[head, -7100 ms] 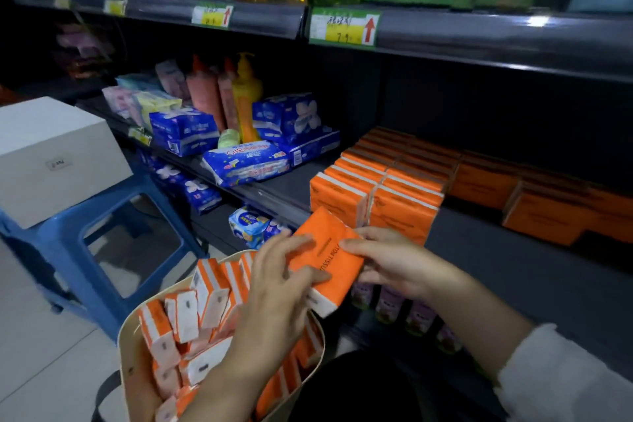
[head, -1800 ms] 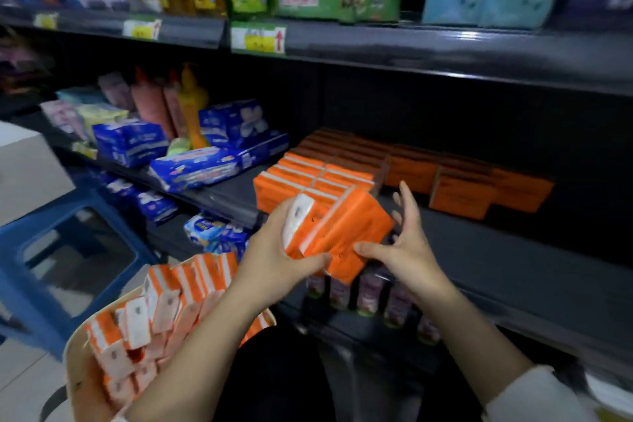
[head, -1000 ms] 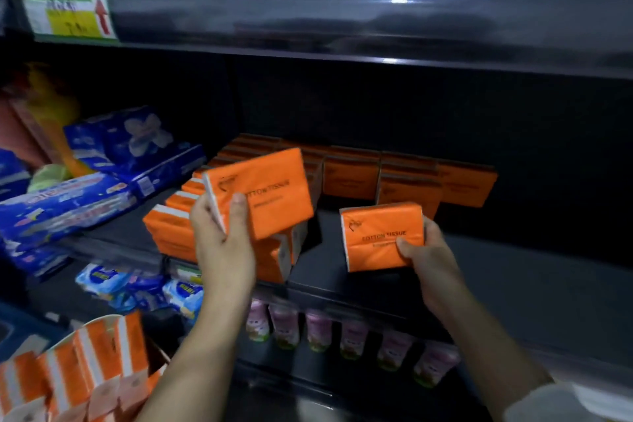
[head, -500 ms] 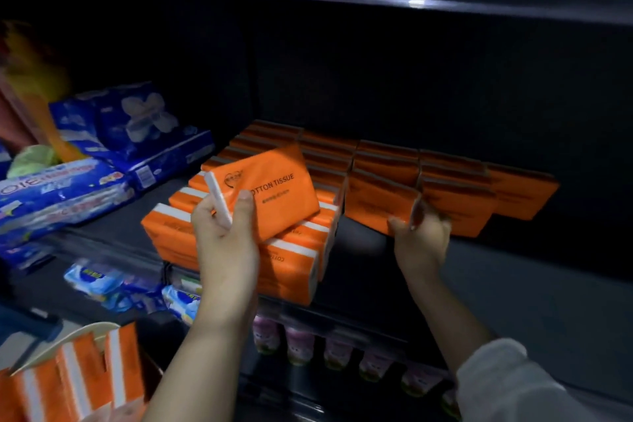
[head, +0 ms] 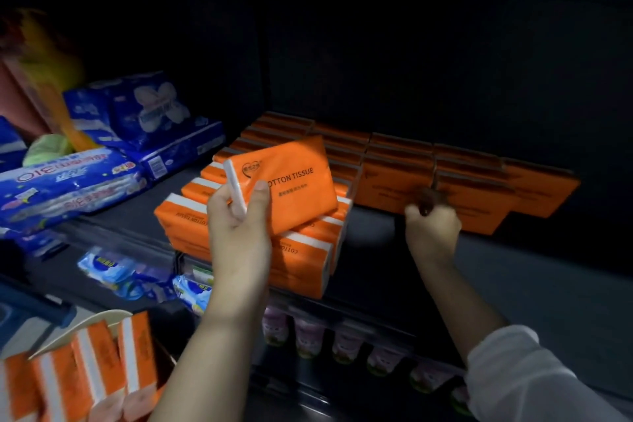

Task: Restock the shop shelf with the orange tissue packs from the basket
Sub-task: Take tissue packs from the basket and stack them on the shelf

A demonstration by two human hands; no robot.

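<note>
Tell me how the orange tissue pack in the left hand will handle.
Probably light: the left hand holds the orange tissue pack up by one end. Likely soft yet shape-keeping; it juts out without drooping. Flat, so unlikely to roll.

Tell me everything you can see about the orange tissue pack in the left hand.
The orange tissue pack is a soft rectangular pack in glossy wrap, orange with a white end, printed COTTON TISSUE beside a small logo. It is held tilted, printed face to the camera, above the front stack on the shelf. The left hand grips its white end, thumb on the front.
</note>
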